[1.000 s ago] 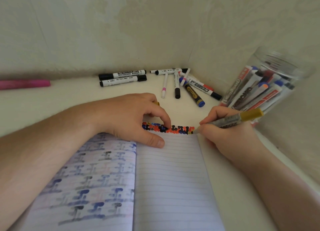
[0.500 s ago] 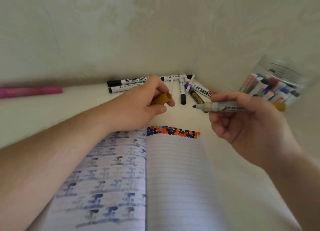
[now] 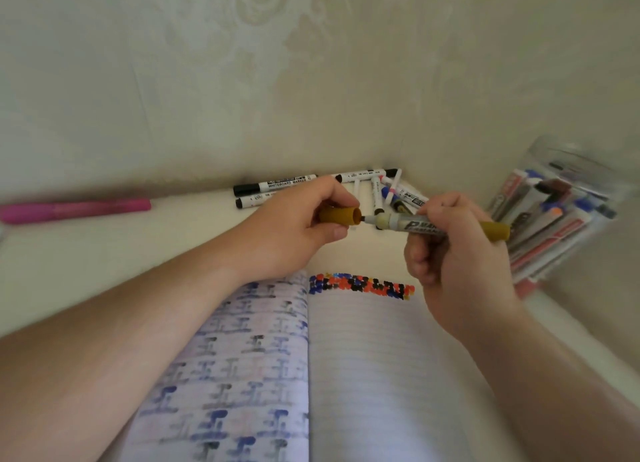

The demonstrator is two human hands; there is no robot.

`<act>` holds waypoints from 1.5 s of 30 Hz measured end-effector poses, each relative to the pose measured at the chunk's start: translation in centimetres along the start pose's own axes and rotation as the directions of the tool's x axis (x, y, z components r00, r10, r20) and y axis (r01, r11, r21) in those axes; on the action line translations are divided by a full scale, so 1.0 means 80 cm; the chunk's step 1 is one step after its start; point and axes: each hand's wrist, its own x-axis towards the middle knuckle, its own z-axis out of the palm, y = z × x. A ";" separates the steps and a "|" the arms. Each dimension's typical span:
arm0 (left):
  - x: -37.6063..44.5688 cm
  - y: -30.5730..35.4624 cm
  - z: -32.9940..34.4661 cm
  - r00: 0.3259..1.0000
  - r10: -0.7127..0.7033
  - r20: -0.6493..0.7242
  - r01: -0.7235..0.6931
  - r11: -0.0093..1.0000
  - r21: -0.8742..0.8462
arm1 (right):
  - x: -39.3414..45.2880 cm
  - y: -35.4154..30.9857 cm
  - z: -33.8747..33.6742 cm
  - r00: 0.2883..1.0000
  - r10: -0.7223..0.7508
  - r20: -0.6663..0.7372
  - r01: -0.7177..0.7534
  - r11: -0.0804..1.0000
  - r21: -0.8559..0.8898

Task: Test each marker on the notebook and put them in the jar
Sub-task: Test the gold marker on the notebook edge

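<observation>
My right hand (image 3: 453,253) grips a silver marker with a mustard-gold end (image 3: 408,223), held level above the open notebook (image 3: 363,375). Its tip points left, right at the mouth of the mustard-gold cap (image 3: 341,215) that my left hand (image 3: 294,229) pinches. A row of coloured test dots (image 3: 362,286) runs along the top of the notebook's right page. The clear jar (image 3: 568,156) leans at the right, holding several markers. More markers (image 3: 277,185) lie loose against the wall behind my hands.
A pink marker (image 3: 76,209) lies alone at the far left by the wall. The wall corner closes in the space behind the loose markers. The notebook's left page shows bled-through ink marks.
The marker has left the page, where it was dotting a second ago. Both hands rose above the notebook, and the cap and marker tip have come together.
</observation>
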 end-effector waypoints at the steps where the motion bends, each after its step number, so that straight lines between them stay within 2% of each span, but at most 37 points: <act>1: 0.000 0.000 0.000 1.000 0.005 0.004 -0.005 1.000 0.005 | 0.000 0.001 -0.001 1.000 0.012 -0.002 -0.012 1.000 -0.006; 5: -0.001 0.001 -0.001 1.000 -0.002 0.014 0.001 0.999 0.045 | -0.004 0.002 -0.002 0.998 0.009 0.065 -0.002 0.994 -0.107; 9: -0.001 0.003 -0.002 1.000 0.002 0.006 -0.002 1.000 0.011 | -0.005 0.003 -0.006 0.989 -0.002 0.150 0.028 0.985 -0.169; 14: -0.004 0.009 -0.005 0.992 -0.052 0.112 0.084 0.951 -0.298 | -0.002 0.003 -0.011 0.983 -0.033 0.183 0.050 0.995 -0.091; 19: -0.003 0.013 -0.005 0.981 -0.148 0.124 0.186 0.895 -0.405 | -0.002 0.003 -0.017 0.970 0.011 0.242 -0.026 0.998 0.061; 20: -0.003 0.014 -0.006 0.979 -0.168 0.111 0.200 0.878 -0.434 | -0.001 0.003 -0.018 0.971 -0.013 0.238 0.008 1.000 0.023; 22: -0.004 0.016 -0.005 0.973 -0.213 0.088 0.229 0.851 -0.472 | -0.003 0.003 -0.020 0.966 -0.116 0.233 0.163 0.967 -0.195; 24: -0.004 0.018 -0.004 0.962 -0.266 0.062 0.262 0.833 -0.487 | -0.003 0.006 -0.022 0.944 -0.208 0.257 0.298 0.872 -0.388; 27: -0.003 0.021 0.005 0.947 -0.320 0.014 0.282 0.813 -0.509 | -0.007 0.012 -0.020 0.911 -0.243 0.332 0.395 0.746 -0.536; 30: -0.006 0.022 0.010 0.952 -0.304 -0.043 0.250 0.850 -0.464 | -0.011 0.014 -0.013 0.920 -0.171 0.353 0.356 0.744 -0.565; 35: -0.012 0.026 0.008 0.978 -0.165 -0.129 0.119 0.945 -0.305 | -0.018 0.012 -0.007 0.915 -0.200 0.350 0.367 0.773 -0.517; 37: -0.012 0.027 0.004 0.985 -0.121 -0.125 0.087 0.964 -0.253 | -0.022 0.009 -0.005 0.918 -0.201 0.343 0.359 0.790 -0.498; 41: -0.013 0.025 0.001 0.997 -0.031 -0.070 0.011 0.963 -0.268 | -0.022 -0.003 -0.008 0.916 -0.261 0.304 0.394 0.731 -0.558; 43: -0.012 0.024 0.005 0.998 0.062 0.031 -0.056 0.982 -0.180 | -0.022 -0.018 -0.013 0.900 -0.354 0.254 0.435 0.708 -0.556; 45: -0.012 0.024 0.015 0.982 0.086 0.168 -0.084 0.996 -0.024 | -0.027 -0.046 -0.020 0.856 -0.483 0.187 0.504 0.696 -0.512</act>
